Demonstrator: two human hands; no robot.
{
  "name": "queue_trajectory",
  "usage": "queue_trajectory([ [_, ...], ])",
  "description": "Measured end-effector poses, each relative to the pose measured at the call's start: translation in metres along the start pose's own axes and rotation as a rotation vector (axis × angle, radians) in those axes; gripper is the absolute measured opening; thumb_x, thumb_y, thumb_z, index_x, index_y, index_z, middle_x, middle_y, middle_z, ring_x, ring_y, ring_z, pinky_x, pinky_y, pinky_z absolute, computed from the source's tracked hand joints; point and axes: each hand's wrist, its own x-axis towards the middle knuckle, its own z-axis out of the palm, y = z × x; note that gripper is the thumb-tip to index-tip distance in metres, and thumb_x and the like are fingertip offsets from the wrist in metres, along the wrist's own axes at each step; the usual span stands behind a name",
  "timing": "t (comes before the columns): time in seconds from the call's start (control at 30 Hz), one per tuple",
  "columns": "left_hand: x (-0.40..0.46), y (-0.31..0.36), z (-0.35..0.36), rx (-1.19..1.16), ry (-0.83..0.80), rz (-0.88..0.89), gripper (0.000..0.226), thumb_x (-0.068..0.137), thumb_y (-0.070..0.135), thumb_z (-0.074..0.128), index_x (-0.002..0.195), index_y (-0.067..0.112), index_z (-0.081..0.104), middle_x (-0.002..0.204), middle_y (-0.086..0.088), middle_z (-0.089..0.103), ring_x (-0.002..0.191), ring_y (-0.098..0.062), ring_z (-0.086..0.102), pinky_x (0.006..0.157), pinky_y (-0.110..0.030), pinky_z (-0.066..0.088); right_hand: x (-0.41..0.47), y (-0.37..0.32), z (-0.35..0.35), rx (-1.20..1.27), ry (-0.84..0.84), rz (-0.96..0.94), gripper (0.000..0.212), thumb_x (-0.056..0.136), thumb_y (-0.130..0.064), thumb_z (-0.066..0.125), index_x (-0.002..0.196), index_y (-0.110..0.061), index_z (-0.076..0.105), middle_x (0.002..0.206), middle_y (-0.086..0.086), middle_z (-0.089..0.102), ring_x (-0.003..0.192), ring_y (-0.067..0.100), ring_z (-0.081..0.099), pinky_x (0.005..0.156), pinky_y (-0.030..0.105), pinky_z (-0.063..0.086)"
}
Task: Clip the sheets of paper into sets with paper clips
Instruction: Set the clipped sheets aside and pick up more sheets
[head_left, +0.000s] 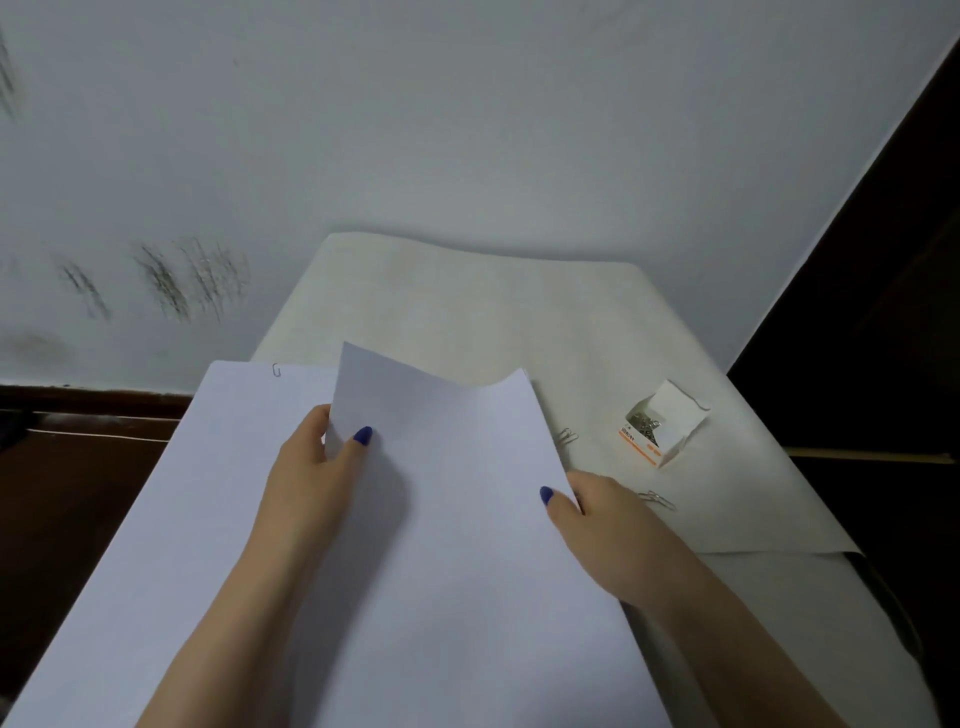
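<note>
I hold a loose white sheet of paper (457, 467) above the table, its top edge wavy. My left hand (317, 467) pinches its left edge, thumb on top. My right hand (597, 525) grips its right edge. Under it on the left lies a clipped set of sheets (208, 493) with a paper clip (276, 370) at its top edge. A small open box of paper clips (662, 423) stands to the right. Two loose clips lie on the table, one (569, 435) beside the held sheet, one (657, 500) near my right hand.
The table (493, 301) has a cream cover and stands against a pale wall with dark scuffs (171, 280). A dark wooden surface (78, 467) lies to the left, dark furniture (883, 312) to the right.
</note>
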Motion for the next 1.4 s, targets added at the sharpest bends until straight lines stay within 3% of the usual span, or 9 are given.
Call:
queue_trajectory([
  [0.13, -0.001, 0.001, 0.001, 0.070, 0.002, 0.029, 0.012, 0.095, 0.020, 0.055, 0.104, 0.024, 0.060, 0.092, 0.003, 0.070, 0.081, -0.022, 0.068, 0.071, -0.037, 0.052, 0.004, 0.010, -0.007, -0.108, 0.153, 0.005, 0.041, 0.091, -0.047, 0.047, 0.064, -0.016, 0.042, 0.057, -0.004, 0.050, 0.055, 0.017, 0.047, 0.055, 0.028, 0.037],
  [0.33, 0.000, 0.002, -0.001, 0.069, -0.011, 0.023, 0.011, 0.094, 0.020, 0.056, 0.104, 0.022, 0.061, 0.092, 0.002, 0.071, 0.081, -0.024, 0.069, 0.071, -0.036, 0.052, 0.022, 0.051, -0.050, -0.130, 0.440, 0.140, 0.010, 0.088, -0.025, 0.057, 0.078, -0.022, 0.060, 0.083, 0.001, 0.065, 0.079, 0.028, 0.056, 0.066, 0.032, 0.045],
  [0.5, -0.001, 0.004, 0.000, 0.066, -0.021, 0.009, 0.013, 0.094, 0.020, 0.057, 0.106, 0.024, 0.061, 0.096, 0.001, 0.071, 0.085, -0.026, 0.069, 0.077, -0.040, 0.053, 0.028, 0.077, -0.064, -0.053, 0.399, 0.193, 0.022, 0.082, -0.018, 0.065, 0.065, -0.030, 0.059, 0.078, -0.002, 0.067, 0.077, 0.027, 0.062, 0.072, 0.039, 0.053],
  [0.77, 0.001, 0.002, -0.001, 0.049, -0.034, 0.007, 0.010, 0.094, 0.020, 0.059, 0.102, 0.024, 0.062, 0.092, -0.002, 0.072, 0.078, -0.027, 0.068, 0.067, -0.035, 0.049, 0.032, 0.078, -0.059, 0.126, 0.140, 0.180, 0.020, 0.068, -0.022, 0.084, 0.076, -0.018, 0.066, 0.076, 0.002, 0.058, 0.063, 0.014, 0.051, 0.052, 0.023, 0.036],
  [0.9, 0.001, 0.002, 0.000, 0.046, -0.035, 0.005, 0.010, 0.093, 0.022, 0.059, 0.092, 0.031, 0.060, 0.089, 0.006, 0.071, 0.075, -0.019, 0.069, 0.064, -0.031, 0.050, 0.031, 0.078, -0.058, 0.108, 0.141, 0.149, 0.019, 0.071, -0.015, 0.082, 0.067, -0.019, 0.063, 0.068, 0.000, 0.055, 0.059, 0.011, 0.047, 0.053, 0.022, 0.034],
  [1.07, 0.001, 0.003, 0.001, 0.041, -0.049, 0.004, 0.011, 0.093, 0.023, 0.059, 0.095, 0.033, 0.061, 0.091, 0.003, 0.073, 0.080, -0.025, 0.071, 0.077, -0.044, 0.055, 0.032, 0.079, -0.058, 0.094, 0.141, 0.123, 0.023, 0.073, -0.012, 0.079, 0.059, -0.021, 0.064, 0.060, -0.003, 0.054, 0.055, 0.009, 0.044, 0.051, 0.022, 0.033],
  [1.17, 0.002, 0.002, 0.000, 0.039, -0.045, 0.007, 0.010, 0.093, 0.023, 0.060, 0.092, 0.034, 0.061, 0.090, 0.004, 0.074, 0.078, -0.023, 0.071, 0.075, -0.041, 0.055, 0.032, 0.081, -0.057, 0.097, 0.159, 0.125, 0.022, 0.073, -0.011, 0.079, 0.059, -0.021, 0.064, 0.061, -0.002, 0.058, 0.055, 0.008, 0.046, 0.051, 0.021, 0.033],
  [1.3, 0.001, 0.000, 0.000, 0.013, -0.053, -0.004, 0.011, 0.092, 0.024, 0.060, 0.094, 0.035, 0.062, 0.088, 0.007, 0.074, 0.077, -0.020, 0.072, 0.073, -0.038, 0.055, 0.032, 0.081, -0.057, 0.156, 0.318, 0.088, 0.019, 0.072, -0.015, 0.080, 0.063, -0.018, 0.064, 0.067, 0.002, 0.069, 0.060, 0.013, 0.058, 0.053, 0.024, 0.037],
  [1.4, 0.001, 0.000, 0.000, -0.011, -0.054, -0.007, 0.013, 0.092, 0.025, 0.061, 0.090, 0.038, 0.062, 0.086, 0.009, 0.075, 0.075, -0.018, 0.073, 0.073, -0.038, 0.056, 0.030, 0.073, -0.059, 0.229, 0.412, 0.051, 0.016, 0.077, -0.012, 0.072, 0.066, -0.019, 0.063, 0.059, -0.004, 0.073, 0.048, 0.008, 0.059, 0.050, 0.024, 0.039],
])
